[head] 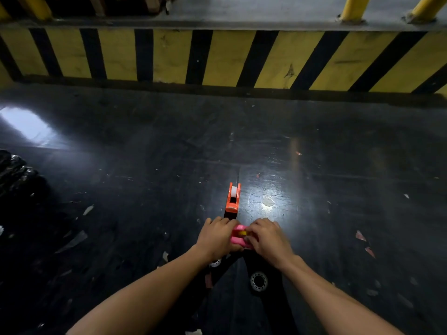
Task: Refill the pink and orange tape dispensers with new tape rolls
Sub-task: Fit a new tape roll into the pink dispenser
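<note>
1. Head view shows my left hand (pixel 219 236) and my right hand (pixel 267 238) meeting low in the middle of the scene, both closed around the pink tape dispenser (pixel 238 238).
2. My left grip wraps the dispenser's left side, fingers curled over its far top edge; my right grip covers its right side, fingertips pressed in at the middle.
3. Between my two hands only a narrow strip of pink body shows, with a small yellow part (pixel 242 234) in it. I cannot tell what that part is.
4. Just beyond my hands, the orange tape dispenser (pixel 233 199) stands upright on the floor (pixel 145 165), apart from my knuckles by a small gap. A white roll (pixel 234 191) sits in its far end.
5. Near me, below my wrists, two round ring-shaped pieces lie on the floor: one (pixel 258 281) beside my right forearm, one (pixel 215 262) partly hidden under my left wrist. They are too dim to name surely.
6. Scraps and flecks (pixel 362 240) dot the dark, glossy floor on both sides.
7. At the far edge runs a kerb striped yellow and black (pixel 217 56), with yellow posts (pixel 354 8) above it.
8. At the far left edge sits a crumpled black mass (pixel 12 172).
9. Open floor spreads wide to the left, right and far side of both dispensers.
</note>
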{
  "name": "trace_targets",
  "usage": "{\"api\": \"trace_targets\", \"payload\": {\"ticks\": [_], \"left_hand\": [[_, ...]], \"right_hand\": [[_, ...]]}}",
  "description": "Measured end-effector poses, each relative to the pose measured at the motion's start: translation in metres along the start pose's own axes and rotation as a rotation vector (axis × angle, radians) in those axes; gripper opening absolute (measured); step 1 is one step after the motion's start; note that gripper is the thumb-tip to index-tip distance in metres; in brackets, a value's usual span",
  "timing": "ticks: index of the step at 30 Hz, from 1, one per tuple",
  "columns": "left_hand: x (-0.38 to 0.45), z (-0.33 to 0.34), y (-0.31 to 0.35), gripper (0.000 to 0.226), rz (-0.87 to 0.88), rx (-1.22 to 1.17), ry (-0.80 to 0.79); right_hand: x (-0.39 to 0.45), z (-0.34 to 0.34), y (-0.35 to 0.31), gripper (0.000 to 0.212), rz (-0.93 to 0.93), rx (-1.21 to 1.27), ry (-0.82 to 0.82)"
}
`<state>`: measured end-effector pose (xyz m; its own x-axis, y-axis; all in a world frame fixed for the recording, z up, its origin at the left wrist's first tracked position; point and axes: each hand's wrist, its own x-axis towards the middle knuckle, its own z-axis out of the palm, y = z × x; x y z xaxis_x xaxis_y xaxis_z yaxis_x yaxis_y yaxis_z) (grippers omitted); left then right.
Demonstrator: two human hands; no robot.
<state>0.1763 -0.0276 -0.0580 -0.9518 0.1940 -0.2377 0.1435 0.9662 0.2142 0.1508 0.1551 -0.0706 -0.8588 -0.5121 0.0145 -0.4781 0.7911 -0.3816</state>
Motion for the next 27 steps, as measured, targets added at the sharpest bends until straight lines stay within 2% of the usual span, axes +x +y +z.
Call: {"api": "trace_targets", "payload": {"ticks": [7,10,13,16,19,23,27], "left_hand": [[-0.002,-0.003,0.002,0.069,-0.016,0.003,-0.014],[-0.001,-0.004,0.002,0.077,-0.021,-0.008,-0.038],[-0.005,-0.006,0.005,0.092,-0.045,-0.158,0.026],[-0.015,-0.010,0.013,0.074,-0.008,-0.493,0.206],[-0.027,-0.017,0.028,0.046,0.065,-0.777,0.215],[-0.035,-0.017,0.042,0.026,0.064,-0.911,0.262],[-0.041,-0.016,0.047,0.017,0.079,-0.935,0.321]], "right_hand": [[-0.009,0.002,-0.006,0.021,-0.039,0.093,0.150],[-0.011,-0.010,-0.014,0.019,0.119,0.284,0.245],[-0.017,-0.027,-0.016,0.016,0.379,0.664,0.263],[-0.025,-0.038,-0.017,0.012,0.555,0.987,0.234],[-0.034,-0.044,-0.021,0.012,0.608,1.174,0.198],[-0.045,-0.050,-0.030,0.015,0.608,1.298,0.152],[-0.053,-0.048,-0.034,0.013,0.622,1.406,0.155]]}}
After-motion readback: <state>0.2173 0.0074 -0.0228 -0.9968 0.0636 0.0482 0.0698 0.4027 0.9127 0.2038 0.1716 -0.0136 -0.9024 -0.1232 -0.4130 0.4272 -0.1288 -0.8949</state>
